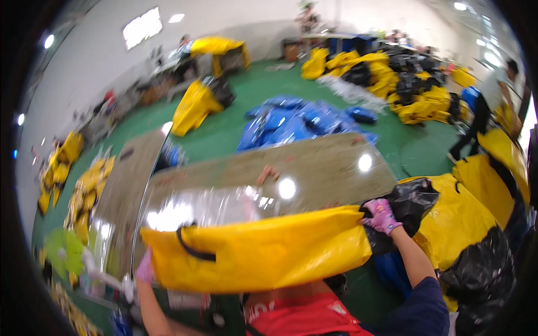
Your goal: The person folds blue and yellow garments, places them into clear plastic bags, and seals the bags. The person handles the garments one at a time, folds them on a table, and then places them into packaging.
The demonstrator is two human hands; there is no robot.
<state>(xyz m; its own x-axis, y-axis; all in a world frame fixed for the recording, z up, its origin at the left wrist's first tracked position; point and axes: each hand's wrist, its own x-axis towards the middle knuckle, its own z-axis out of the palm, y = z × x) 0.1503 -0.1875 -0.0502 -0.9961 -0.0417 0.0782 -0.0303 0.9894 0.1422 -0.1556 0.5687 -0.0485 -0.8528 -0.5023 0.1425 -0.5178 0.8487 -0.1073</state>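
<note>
A long folded yellow bag [263, 252] with a dark strap handle [196, 249] is stretched between my hands, over the near edge of the table. My left hand [145, 267], in a pink glove, is closed on its left end; the fingers are partly hidden behind the material. At the other end my right hand [382, 217], in a pink patterned glove, grips the upper corner. Black plastic [412, 199] lies right beside that hand. Clear plastic film [216, 207] is spread on the glossy brown table [330, 168] behind the bag.
A small pinkish-brown item [268, 174] lies on the table. Yellow bags [457, 218] and black plastic [482, 263] crowd my right side. Blue packages [297, 123] are heaped on the green floor beyond. A green fan [64, 249] stands left; another person [493, 101] is at far right.
</note>
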